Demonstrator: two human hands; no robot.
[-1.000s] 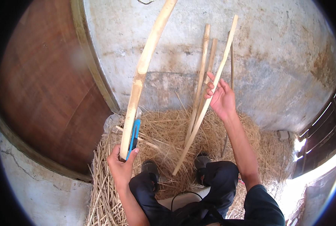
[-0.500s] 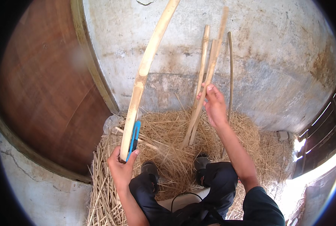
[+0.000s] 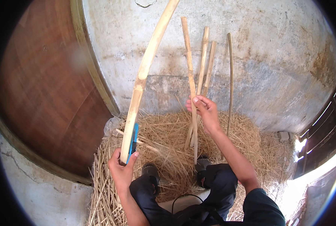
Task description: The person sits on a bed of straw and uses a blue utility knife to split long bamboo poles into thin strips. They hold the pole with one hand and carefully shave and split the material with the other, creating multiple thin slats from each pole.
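My left hand (image 3: 121, 169) is closed round the lower end of a long, wide bamboo strip (image 3: 138, 88), which rises past the top of the view. The same hand holds a blue utility knife (image 3: 134, 135) against the strip's right side. Between the fingers of my right hand (image 3: 206, 112) is a narrower bamboo strip (image 3: 188, 56), nearly upright, its lower end near my right shoe. Just behind that hand, two more bamboo strips, a left one (image 3: 203, 56) and a right one (image 3: 210, 64), lean against the wall.
A thin dark stick (image 3: 230, 75) leans on the stained wall (image 3: 269, 56) farther right. Shavings (image 3: 243, 132) cover the floor round my shoes, with thin split pieces (image 3: 104, 196) heaped at the left. A brown wooden panel (image 3: 47, 83) stands on the left.
My right hand has moved left and down a little, bringing its bamboo strip left, away from the leaning ones. The left hand keeps its hold, nearly still.
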